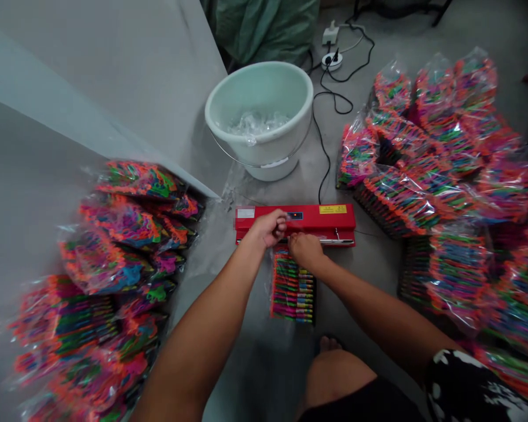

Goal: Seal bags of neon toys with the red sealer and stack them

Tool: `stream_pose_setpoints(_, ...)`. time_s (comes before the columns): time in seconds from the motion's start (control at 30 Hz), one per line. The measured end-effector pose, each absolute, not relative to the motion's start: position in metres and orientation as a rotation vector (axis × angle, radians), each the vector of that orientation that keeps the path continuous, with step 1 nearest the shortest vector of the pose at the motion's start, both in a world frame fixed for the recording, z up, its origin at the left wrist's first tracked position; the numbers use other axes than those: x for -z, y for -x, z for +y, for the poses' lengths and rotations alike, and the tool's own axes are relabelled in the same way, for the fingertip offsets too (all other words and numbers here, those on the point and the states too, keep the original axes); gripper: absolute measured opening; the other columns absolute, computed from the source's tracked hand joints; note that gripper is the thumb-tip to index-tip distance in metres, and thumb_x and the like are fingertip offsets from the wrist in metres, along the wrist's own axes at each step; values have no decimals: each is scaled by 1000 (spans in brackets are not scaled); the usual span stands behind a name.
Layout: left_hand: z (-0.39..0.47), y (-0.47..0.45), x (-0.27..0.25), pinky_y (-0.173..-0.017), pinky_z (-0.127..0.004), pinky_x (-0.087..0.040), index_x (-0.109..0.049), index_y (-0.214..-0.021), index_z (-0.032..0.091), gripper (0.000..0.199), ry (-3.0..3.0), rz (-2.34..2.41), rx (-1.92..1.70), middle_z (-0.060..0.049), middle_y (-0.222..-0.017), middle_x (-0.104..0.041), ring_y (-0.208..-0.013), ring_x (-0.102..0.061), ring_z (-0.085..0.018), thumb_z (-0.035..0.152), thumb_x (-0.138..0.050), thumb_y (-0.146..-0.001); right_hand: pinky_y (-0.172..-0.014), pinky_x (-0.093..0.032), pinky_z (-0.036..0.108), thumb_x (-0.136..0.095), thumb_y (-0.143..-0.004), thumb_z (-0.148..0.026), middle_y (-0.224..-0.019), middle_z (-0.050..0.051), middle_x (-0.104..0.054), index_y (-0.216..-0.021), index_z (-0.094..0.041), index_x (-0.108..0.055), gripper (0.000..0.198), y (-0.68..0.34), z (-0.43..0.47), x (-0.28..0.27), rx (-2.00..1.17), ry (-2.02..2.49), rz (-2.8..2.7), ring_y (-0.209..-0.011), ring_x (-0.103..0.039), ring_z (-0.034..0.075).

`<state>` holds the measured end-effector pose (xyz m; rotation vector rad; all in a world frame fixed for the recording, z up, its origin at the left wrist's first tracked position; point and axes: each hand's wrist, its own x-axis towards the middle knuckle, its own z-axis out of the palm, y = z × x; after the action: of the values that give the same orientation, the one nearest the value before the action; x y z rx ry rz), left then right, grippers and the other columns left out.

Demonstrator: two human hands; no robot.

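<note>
A red bag sealer (273, 213) with a small lit display lies on the floor before me. Against its front edge rests a clear plastic bag packed with slim, colourful pen-like sticks (293, 290), lined up in rows. My left hand (271, 227) is over the left half of the sealer, its fingers curled closed; whatever they may pinch is too small to make out. At the sealer's front jaw, my right hand (305, 251) has its fingers bent closed at the bag's upper end. The fingertips there are partly hidden.
Behind the sealer stands a pale bucket (259, 158) with clear plastic scraps (259, 124) inside. Filled bags are piled left (118, 217) and right (457, 264). A black cable (319, 132) runs back to a power socket (332, 61). A white panel (158, 76) rises at left.
</note>
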<state>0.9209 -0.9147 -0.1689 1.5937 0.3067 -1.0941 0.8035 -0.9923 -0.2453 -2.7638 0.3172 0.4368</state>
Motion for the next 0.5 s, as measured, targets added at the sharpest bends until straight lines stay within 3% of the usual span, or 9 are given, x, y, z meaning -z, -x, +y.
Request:
stream_pose_setpoints(0.1, -940, -933, 109, -43, -14, -27, -58, -77, 17, 14, -1292, 158, 1096, 11, -52, -31, -41, -37, -3, 25, -69, -82, -77, -54, 36, -28, -110, -23, -105, 20, -74, -114, -10, -69, 42, -803, -991, 245, -426, 2769, 305, -95, -74, 29)
stream_pose_setpoints(0.17, -953, -949, 65, -47, -13, -35, -58, -80, 17, 18, -1349, 20, 941, 9, -56, -41, -47, -48, -4, 28, -72, -84, -78, -53, 35, -31, -111, -26, -104, 19, -73, -113, -11, -68, 40, -799, -991, 243, -390, 2745, 304, -93, -72, 27)
stream_pose_setpoints(0.27, -970, -996, 8, -58, -16, -46, -59, -84, 16, 17, -1520, -229, 559, 3, -73, -61, -68, -67, -9, 28, -59, -96, -86, -52, 36, -40, -110, -38, -105, 16, -72, -107, -15, -67, 36, -778, -993, 245, -163, 2671, 388, -97, -69, 27)
stream_pose_setpoints(0.4, -992, -1086, -24, -86, -33, -55, -59, -97, 16, 10, -1942, -502, -37, 1, -88, -70, -94, -73, -19, 19, -52, -103, -106, -47, 44, -48, -104, -52, -129, 22, -67, -123, -12, -63, 47, -721, -989, 264, 344, 2381, 692, -125, -60, 32)
stream_pose_setpoints(0.43, -996, -1104, -22, -95, -39, -54, -59, -96, 15, 8, -2091, -536, -89, 1, -89, -70, -101, -72, -21, 17, -54, -102, -104, -49, 45, -49, -101, -57, -131, 23, -66, -126, -11, -62, 53, -704, -987, 272, 353, 2264, 768, -125, -61, 33)
stream_pose_setpoints(0.5, -999, -1125, -10, -109, -48, -48, -63, -90, 12, 10, -2387, -581, -19, -1, -96, -71, -115, -67, -23, 11, -58, -99, -88, -55, 42, -46, -97, -63, -112, 19, -73, -113, -16, -66, 53, -673, -981, 287, 128, 2030, 866, -105, -69, 32)
